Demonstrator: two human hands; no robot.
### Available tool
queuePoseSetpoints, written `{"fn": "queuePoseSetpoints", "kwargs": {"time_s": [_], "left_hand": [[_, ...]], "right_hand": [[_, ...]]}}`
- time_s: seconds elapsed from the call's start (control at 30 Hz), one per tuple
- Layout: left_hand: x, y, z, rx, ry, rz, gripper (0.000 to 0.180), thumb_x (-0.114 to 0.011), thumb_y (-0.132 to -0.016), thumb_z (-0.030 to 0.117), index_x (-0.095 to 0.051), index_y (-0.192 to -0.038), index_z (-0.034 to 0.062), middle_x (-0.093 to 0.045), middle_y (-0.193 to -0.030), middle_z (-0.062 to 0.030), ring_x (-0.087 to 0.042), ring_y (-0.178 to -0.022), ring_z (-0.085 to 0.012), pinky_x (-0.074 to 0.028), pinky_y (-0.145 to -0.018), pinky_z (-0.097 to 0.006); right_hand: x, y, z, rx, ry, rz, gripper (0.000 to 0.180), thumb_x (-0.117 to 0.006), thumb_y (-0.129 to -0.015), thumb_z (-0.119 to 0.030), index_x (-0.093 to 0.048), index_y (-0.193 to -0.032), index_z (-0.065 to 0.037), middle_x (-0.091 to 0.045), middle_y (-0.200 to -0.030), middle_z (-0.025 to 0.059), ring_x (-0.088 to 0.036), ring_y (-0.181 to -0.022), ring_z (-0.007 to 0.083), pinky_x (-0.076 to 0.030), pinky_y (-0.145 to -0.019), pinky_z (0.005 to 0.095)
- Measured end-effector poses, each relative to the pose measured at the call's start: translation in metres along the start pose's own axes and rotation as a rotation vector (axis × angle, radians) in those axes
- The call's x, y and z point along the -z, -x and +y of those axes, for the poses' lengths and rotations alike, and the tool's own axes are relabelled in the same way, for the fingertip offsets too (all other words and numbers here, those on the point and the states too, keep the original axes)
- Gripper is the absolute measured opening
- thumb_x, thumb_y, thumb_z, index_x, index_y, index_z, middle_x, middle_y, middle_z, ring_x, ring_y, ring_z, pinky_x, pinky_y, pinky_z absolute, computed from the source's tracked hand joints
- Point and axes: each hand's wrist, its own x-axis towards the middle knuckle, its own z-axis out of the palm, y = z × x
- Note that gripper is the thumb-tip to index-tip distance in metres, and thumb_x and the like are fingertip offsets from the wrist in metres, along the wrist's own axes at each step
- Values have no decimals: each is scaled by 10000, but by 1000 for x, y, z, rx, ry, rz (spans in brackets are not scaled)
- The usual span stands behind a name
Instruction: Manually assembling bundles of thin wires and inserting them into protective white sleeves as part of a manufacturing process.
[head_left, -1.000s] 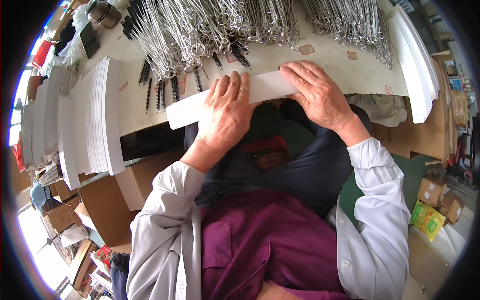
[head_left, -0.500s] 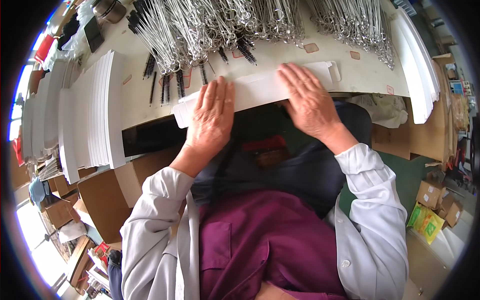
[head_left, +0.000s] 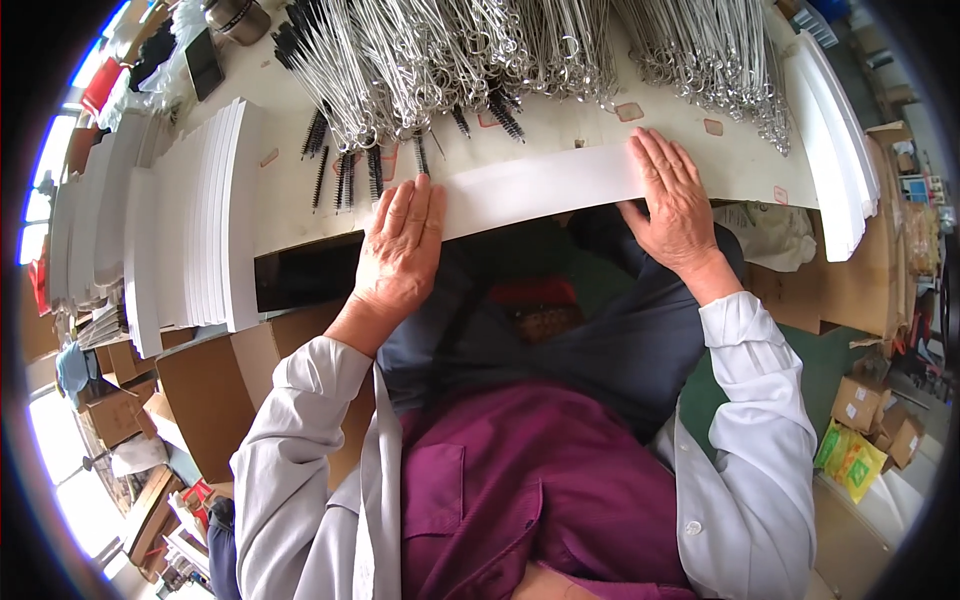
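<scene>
A long, narrow white cardboard box (head_left: pixel 540 185) lies along the near edge of the table. My left hand (head_left: pixel 403 245) presses on its left end with the fingers stretched out flat, covering that end. On the right end rests my right hand (head_left: pixel 675 210), fingers extended over the top and thumb apart at the near edge. Both hands are open. Beyond the box lie bunches of wire-handled brushes (head_left: pixel 430 70) with looped ends. A few black bristle heads (head_left: pixel 345 180) poke out near my left hand.
To the left stands a row of white folded boxes (head_left: pixel 190 220); more white boxes (head_left: pixel 830 150) stack at the right edge. A phone (head_left: pixel 205 66) and a metal cup (head_left: pixel 237 18) sit at the far left. Brown cartons (head_left: pixel 210 410) stand below the table.
My hands have moved apart to the ends of the white box, the right one rightward, the left slightly leftward. The end flaps seen before are now out of sight.
</scene>
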Motion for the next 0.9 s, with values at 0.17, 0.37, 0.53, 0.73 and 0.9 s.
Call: {"fn": "queuePoseSetpoints", "kwargs": {"time_s": [0.17, 0.37, 0.53, 0.73, 0.9], "left_hand": [[-2, 0, 0, 17, 13, 11, 619, -589, -792, -32, -553, -1409, -69, -543, -1473, -251, -526, -1350, -418, -392, -1174, -524], [7, 5, -3, 2, 4, 25, 542, -594, -837, 25, -567, -1369, -77, -603, -1380, -259, -558, -1306, -415, -416, -1147, -525], [40, 20, 4, 41, 98, 6, 515, -613, -825, 0, -588, -1337, -52, -629, -1349, -238, -581, -1286, -387, -426, -1142, -503], [92, 29, 12, 176, 284, -356, 603, -744, -783, 13, -562, -1355, -53, -636, -1319, -258, -605, -1237, -425, -476, -1086, -488], [83, 7, 34, 188, 585, -482, 758, -810, -826, 202, -460, -1449, -47, -643, -1262, -271, -613, -1191, -444, -494, -1028, -479]], "right_hand": [[0, 5, 7, 0, 1, 10, 769, -744, -917, -376, -452, -1511, 16, -472, -1568, 153, -433, -1462, 309, -295, -1245, 473], [14, 1, 3, 50, -11, 41, 708, -746, -910, -351, -508, -1463, 20, -527, -1513, 153, -463, -1432, 312, -306, -1243, 466], [29, 12, -1, 120, -66, 58, 559, -781, -822, -147, -630, -1339, -1, -656, -1341, 138, -591, -1290, 311, -415, -1179, 453], [53, 0, -38, 259, -178, 85, 444, -714, -765, -27, -697, -1207, 10, -711, -1197, 123, -657, -1163, 304, -501, -1089, 445], [37, -12, -85, 317, -266, 67, 362, -641, -840, -105, -703, -1175, 20, -715, -1153, 133, -668, -1121, 295, -497, -1086, 463]]}}
